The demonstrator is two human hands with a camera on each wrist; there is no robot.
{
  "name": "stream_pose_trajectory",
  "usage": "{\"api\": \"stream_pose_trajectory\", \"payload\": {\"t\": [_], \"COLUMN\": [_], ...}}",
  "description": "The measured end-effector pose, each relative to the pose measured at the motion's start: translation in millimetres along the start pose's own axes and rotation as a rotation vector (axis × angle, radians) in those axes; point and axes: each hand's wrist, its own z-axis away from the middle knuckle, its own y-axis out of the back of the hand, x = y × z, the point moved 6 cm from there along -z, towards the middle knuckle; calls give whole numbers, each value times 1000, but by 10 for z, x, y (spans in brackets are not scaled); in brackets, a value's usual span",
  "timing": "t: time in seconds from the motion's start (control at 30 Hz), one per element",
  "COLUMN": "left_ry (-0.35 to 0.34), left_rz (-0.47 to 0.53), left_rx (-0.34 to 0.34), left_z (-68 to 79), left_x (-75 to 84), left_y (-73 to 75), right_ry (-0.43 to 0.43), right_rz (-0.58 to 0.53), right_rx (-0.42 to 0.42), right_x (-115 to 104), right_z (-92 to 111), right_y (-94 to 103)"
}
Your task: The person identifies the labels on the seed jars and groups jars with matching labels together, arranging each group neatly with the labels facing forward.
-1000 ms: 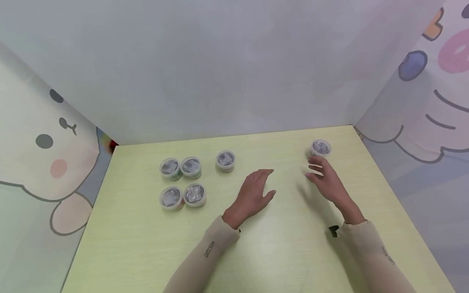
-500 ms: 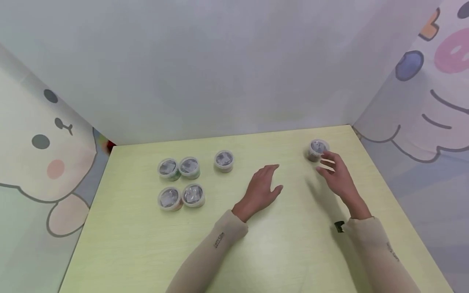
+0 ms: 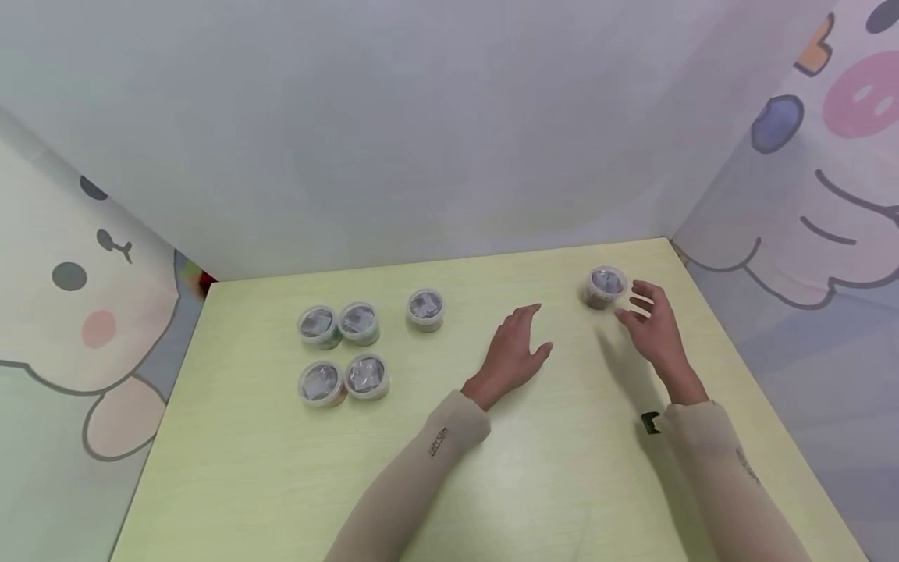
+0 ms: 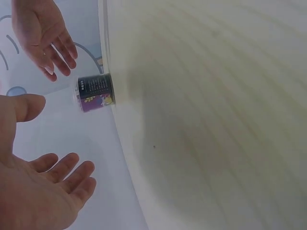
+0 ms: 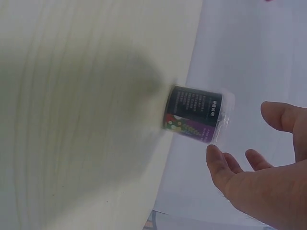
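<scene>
My right hand (image 3: 655, 332) is held over the table beside a small round clear-lidded tub (image 3: 605, 286) at the back right, its fingers loosely bent and apart from it. In the right wrist view this tub (image 5: 194, 115) shows a black and purple label with white print, and it stands upright on the table. My left hand (image 3: 510, 350) hovers over the middle of the table with thumb and fingers spread and nothing between them. To its left stands a single similar tub (image 3: 425, 309), with a silvery packet under the lid.
Further left, similar tubs stand in two touching pairs, a back pair with one tub (image 3: 359, 322) and a front pair with another tub (image 3: 367, 376). The pale yellow table (image 3: 281, 468) meets a white back wall (image 3: 449, 140). Cartoon-printed sheets (image 3: 829, 195) flank both sides.
My right hand has drawn off to the right of the back right tub, which it overlapped before. The left hand has drifted right and slightly farther back. The view has shifted slightly.
</scene>
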Motion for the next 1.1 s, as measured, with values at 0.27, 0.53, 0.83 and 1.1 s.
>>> {"api": "stream_pose_trajectory", "payload": {"t": [0.27,0.53,0.83,1.1], "left_ry": [22,24,76,98], "left_rz": [58,162,312,418], "left_rx": [-12,-57,-81,-92], "left_z": [-141,-290,-459,-611], "left_x": [35,88,84,125], "left_y": [-89,-222,-341,-455], "right_ry": [-26,-66,-108,-123], "right_rz": [8,17,12,13], "right_rx": [-3,-25,-47,-85], "right_x": [89,155,194,242], "right_z": [-89,-182,-283,-301], "right_y": [17,38,12,6]}}
